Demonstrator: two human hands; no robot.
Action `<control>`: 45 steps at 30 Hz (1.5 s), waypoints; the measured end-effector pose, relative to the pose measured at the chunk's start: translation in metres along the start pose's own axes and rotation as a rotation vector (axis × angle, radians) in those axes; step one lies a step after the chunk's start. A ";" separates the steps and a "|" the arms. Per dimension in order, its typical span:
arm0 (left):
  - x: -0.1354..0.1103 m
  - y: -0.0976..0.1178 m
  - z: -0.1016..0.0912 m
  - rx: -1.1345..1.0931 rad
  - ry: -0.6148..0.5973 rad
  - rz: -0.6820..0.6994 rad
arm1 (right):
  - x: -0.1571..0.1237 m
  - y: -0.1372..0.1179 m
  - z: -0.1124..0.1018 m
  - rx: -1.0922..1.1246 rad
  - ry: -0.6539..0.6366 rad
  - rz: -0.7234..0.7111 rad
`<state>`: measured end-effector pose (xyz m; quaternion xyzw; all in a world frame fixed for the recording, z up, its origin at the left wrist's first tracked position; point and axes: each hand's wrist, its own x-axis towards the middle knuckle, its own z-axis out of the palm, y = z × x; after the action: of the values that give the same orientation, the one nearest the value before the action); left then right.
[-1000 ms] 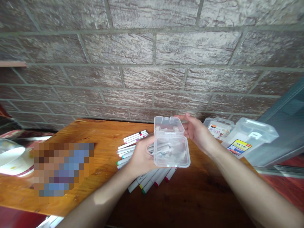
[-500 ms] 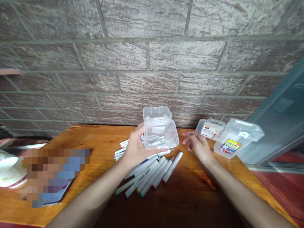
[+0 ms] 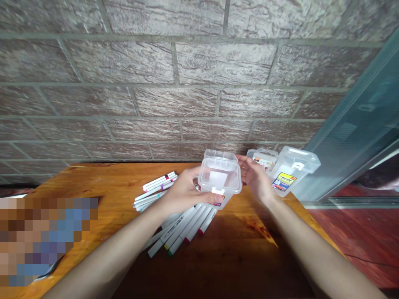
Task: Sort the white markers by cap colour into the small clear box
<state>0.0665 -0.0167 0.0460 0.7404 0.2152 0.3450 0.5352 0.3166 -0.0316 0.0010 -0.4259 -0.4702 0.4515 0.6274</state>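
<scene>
A small clear plastic box (image 3: pixel 220 178) with a hinged lid is held above a wooden table (image 3: pixel 109 187). My left hand (image 3: pixel 183 193) grips its left side and underside, fingers curled round it. My right hand (image 3: pixel 254 176) touches the box's right side, fingers partly bent against it. Below the box lie several white markers (image 3: pixel 183 226) with coloured caps, fanned out on the table. A second group of white markers (image 3: pixel 156 187) lies further back to the left.
Two more clear plastic boxes stand at the table's back right: a larger one (image 3: pixel 293 170) with a yellow label and a smaller one (image 3: pixel 264 158) behind it. A brick wall (image 3: pixel 174 83) rises behind the table. A glass door panel (image 3: pixel 352 137) stands at the right. A pixelated patch covers the lower left.
The box's lid has come down from standing open to nearly shut. My right hand came back from the table onto the box's right side. The view has shifted right.
</scene>
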 end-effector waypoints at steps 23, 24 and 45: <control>-0.009 -0.015 0.026 0.425 0.077 0.282 | -0.030 -0.036 0.024 0.179 -0.022 0.061; -0.009 -0.014 0.025 0.415 0.083 0.262 | -0.029 -0.036 0.024 0.194 -0.012 0.077; 0.002 0.000 0.041 0.251 0.365 0.167 | -0.043 -0.044 0.026 0.489 0.064 0.118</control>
<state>0.0981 -0.0418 0.0390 0.7418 0.2875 0.4867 0.3608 0.2926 -0.0802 0.0397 -0.3023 -0.3010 0.5740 0.6990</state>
